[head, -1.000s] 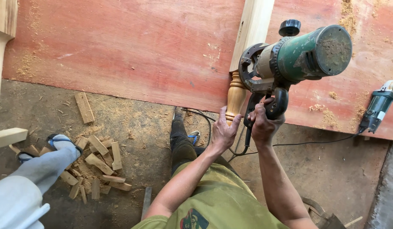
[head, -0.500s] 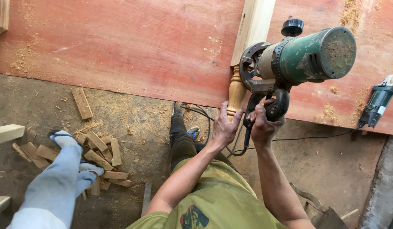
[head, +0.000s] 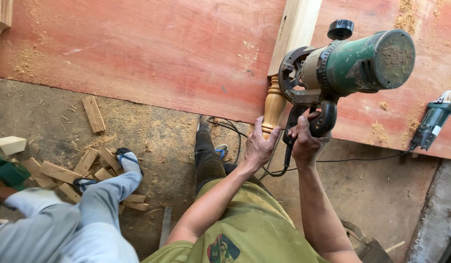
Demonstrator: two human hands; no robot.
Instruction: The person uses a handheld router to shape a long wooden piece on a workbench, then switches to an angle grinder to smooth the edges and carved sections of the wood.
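A green electric router (head: 354,63) with black knobs rests sideways against a turned wooden post (head: 291,53) that lies on the reddish plywood bench (head: 152,53). My right hand (head: 305,141) grips the router's lower black handle (head: 322,119). My left hand (head: 258,145) holds the rounded, turned end of the post (head: 274,104) at the bench edge. The router's black cord (head: 361,158) trails right below the bench.
A second green power tool (head: 432,122) lies at the bench's right edge. Another person's leg in grey trousers and sandal (head: 108,185) steps over scattered wood offcuts (head: 60,170) on the sawdusty floor. A loose wood strip (head: 93,113) lies near the bench.
My left hand has moved up from near the post onto its turned end. The other person's leg has shifted right across the offcuts. The router stays in place.
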